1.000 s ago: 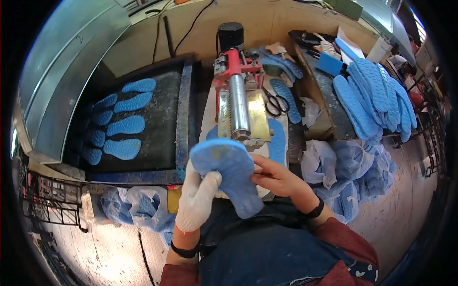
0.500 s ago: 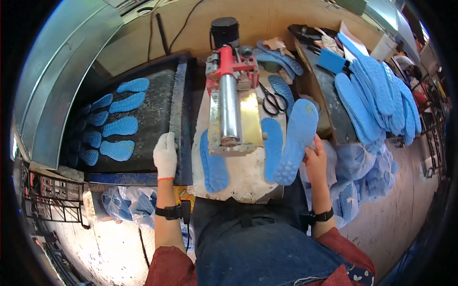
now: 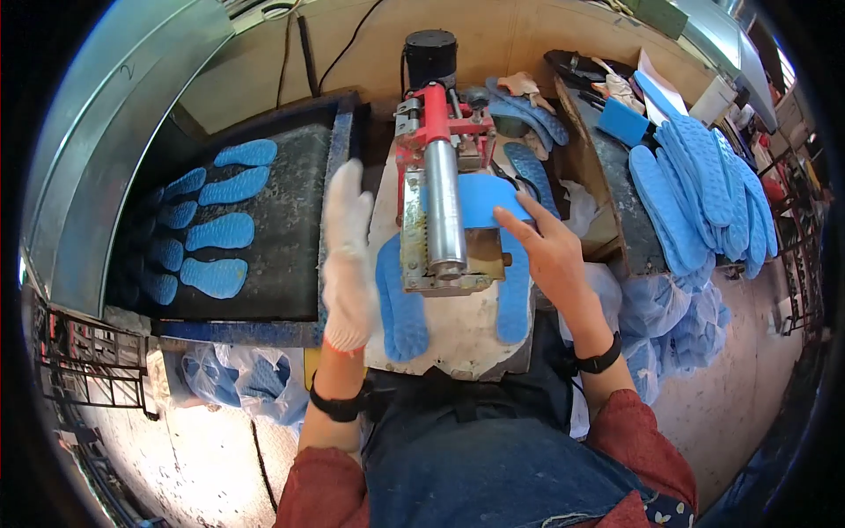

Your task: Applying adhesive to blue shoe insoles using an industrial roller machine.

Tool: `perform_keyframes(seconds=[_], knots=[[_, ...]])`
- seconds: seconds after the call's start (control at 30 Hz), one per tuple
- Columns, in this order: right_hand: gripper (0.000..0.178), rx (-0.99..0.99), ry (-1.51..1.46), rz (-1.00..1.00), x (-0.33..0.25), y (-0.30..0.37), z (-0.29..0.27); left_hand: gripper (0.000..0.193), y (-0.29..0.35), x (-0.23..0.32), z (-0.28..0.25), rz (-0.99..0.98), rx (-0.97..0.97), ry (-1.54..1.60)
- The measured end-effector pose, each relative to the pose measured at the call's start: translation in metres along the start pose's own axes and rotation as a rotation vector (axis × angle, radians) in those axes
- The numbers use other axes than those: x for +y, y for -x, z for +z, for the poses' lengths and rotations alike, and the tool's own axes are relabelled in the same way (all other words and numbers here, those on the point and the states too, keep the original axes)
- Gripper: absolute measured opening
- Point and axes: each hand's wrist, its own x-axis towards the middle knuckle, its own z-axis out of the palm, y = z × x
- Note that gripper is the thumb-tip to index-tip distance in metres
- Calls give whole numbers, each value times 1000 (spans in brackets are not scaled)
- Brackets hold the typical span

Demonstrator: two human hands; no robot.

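My right hand, bare, grips the right end of a blue insole. That insole lies sideways, its left part at the shiny metal roller of a small press with a red top; the roller hides its far end. My left hand, in a white knit glove, is held up left of the press with fingers stretched out and nothing in it. On the worn board below, blue insoles lie at the left of the press and one more insole at the right.
At the left, a dark conveyor bed carries several blue insoles under a metal hood. A pile of insoles covers part of the right-hand bench. Bagged insoles stand beneath it. Black-handled scissors lie behind my right hand.
My right hand has carried the insole left and away from me to the roller, turning it sideways. My left hand has come off the conveyor's edge and moved right, toward the press.
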Motion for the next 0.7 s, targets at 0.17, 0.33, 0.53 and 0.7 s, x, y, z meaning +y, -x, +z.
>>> perform_keyframes(seconds=[0.17, 0.33, 0.53, 0.7], knots=[[36, 111, -362, 13, -6, 27, -2, 81, -19, -22, 0, 22, -92, -227], [29, 186, -783, 822, 24, 79, 20, 74, 3, -60, -31, -163, -167, -269], [18, -382, -794, 778, 37, 108, 110, 67, 36, -74, -51, -316, -116, -185], [23, -326, -83, 34, 3, 99, 191, 61, 65, -36, -40, -564, 98, 171]])
